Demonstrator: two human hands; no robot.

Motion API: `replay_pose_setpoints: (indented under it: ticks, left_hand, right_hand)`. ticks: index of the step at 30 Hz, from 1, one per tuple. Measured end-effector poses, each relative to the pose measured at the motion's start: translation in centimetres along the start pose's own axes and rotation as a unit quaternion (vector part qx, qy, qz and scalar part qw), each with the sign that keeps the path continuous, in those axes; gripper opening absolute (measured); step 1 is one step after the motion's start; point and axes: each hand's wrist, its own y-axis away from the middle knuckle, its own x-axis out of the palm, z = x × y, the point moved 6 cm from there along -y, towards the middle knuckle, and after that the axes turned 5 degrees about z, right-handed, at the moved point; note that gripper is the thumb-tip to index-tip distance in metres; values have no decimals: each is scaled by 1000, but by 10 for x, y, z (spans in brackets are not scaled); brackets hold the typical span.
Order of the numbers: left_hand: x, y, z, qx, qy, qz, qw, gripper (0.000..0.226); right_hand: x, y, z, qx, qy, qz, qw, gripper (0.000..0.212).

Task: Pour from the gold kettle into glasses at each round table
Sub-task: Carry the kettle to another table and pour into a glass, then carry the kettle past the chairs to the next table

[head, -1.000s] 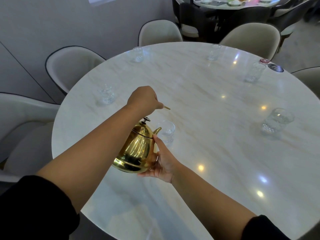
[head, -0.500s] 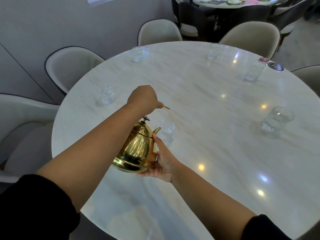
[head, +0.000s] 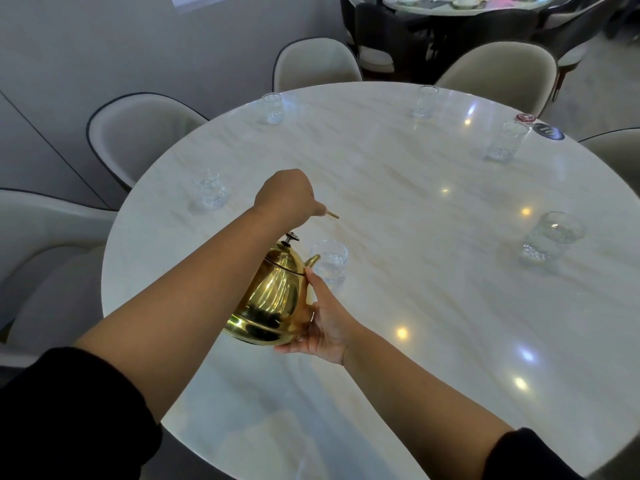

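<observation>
The gold kettle (head: 273, 299) hangs tilted over the round marble table (head: 415, 271), its spout at the rim of a clear glass (head: 330, 261). My left hand (head: 287, 197) is closed around the kettle's handle from above. My right hand (head: 323, 320) cups the kettle's lower side and base. Several more glasses stand around the table: one at the left (head: 211, 190), one at the far left (head: 273, 107), one at the back (head: 425, 100), one at the far right (head: 505, 140) and one at the right (head: 550, 237).
Beige chairs ring the table, at the left (head: 138, 133), at the back (head: 315, 65) and at the back right (head: 498, 74). Two round coasters (head: 547, 130) lie by the far right edge. Another laid table (head: 467, 3) stands behind.
</observation>
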Motion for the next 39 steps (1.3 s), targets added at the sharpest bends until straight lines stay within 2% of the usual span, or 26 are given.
replay_pose_setpoints:
  ticks: [11,13,17,19,24,29,33,39]
  left_hand:
    - [0,11,7,-7,34,-7,999,20]
    - [1,18,11,-12,63,-15,998,23]
    - [6,33,26,-22,133,-38,990,29]
    - [10,39,33,-26,162,-43,986,29]
    - [20,56,50,-38,217,-65,973,26]
    - [30,72,64,-54,309,-63,947,20]
    - [35,86,68,-60,357,-60,930,21]
    - [40,113,64,-83,410,-26,908,23]
  right_hand:
    - [-7,-2,0,-2,38,-3,999,83]
    - [-11,-1,0,-7,64,-10,998,74]
    - [-20,3,2,-28,115,-27,993,42]
    - [-26,2,2,-35,139,-40,989,40]
    - [-34,0,3,-45,196,-56,978,46]
    - [-42,-2,5,-60,221,-82,970,71]
    - [-46,1,7,-85,228,-85,966,72]
    - [-49,18,9,-121,247,-81,958,86]
